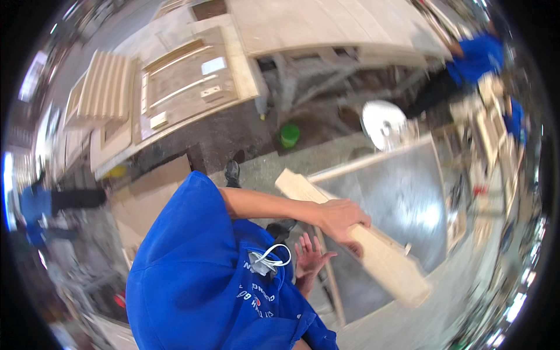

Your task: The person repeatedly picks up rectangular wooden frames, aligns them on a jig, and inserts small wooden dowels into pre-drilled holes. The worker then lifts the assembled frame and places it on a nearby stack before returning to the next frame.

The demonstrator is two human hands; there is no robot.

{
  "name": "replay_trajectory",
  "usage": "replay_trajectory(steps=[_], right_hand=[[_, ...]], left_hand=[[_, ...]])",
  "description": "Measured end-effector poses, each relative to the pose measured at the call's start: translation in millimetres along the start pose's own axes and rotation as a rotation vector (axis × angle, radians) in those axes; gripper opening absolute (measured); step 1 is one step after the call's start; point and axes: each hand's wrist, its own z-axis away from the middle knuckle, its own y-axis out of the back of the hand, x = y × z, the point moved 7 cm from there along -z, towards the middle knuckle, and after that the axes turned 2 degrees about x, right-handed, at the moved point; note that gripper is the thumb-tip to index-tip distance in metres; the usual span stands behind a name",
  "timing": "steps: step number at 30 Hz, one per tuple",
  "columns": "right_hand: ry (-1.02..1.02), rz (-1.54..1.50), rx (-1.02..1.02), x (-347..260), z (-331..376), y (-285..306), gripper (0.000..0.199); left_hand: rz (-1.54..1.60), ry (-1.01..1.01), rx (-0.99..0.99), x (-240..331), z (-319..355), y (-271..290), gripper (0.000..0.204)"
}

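Observation:
My left hand (343,220) reaches across and is closed over a long, thick, pale wooden board (388,262). The board lies at a slant, its far end up and left, its other end down and right. Below the left hand, my right hand (311,256) is open, palm up and fingers spread, holding nothing and apart from the board. Beneath the board is a dark grey, shiny flat worktop (399,195) with a wooden edge. Whether the board rests on it, I cannot tell.
A workbench (248,81) at the far left carries wooden frame parts and a stack of ridged wooden pieces (105,86). A green bucket (289,135) and a white round object (384,124) stand beyond the worktop. Blue-clad people (478,58) are at right and left.

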Motion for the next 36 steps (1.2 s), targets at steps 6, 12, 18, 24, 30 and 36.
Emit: replay_trajectory(steps=[6, 12, 18, 24, 30, 36], right_hand=[[0.752, 0.468, -0.052, 39, -20, -251, 0.052], [1.32, 1.241, -0.072, 91, -73, -446, 0.05], [1.221, 1.899, -0.581, 255, -164, -606, 0.045], [0.98, 2.256, -0.637, 362, -238, -663, 0.033], [0.93, 2.264, -0.77, 390, -270, -660, 0.034], [0.837, 2.281, -0.756, 398, -284, -653, 0.037]], left_hand=[[0.747, -0.237, 0.571, -68, 140, 226, 0.097], [0.87, 0.169, 1.938, -138, 455, 435, 0.032], [0.908, 0.692, 2.55, -287, 652, 355, 0.036], [0.942, 1.006, 2.56, -326, 710, 370, 0.036], [0.796, 1.272, 2.615, -356, 726, 360, 0.037], [0.766, 1.29, 2.578, -363, 735, 353, 0.045]])
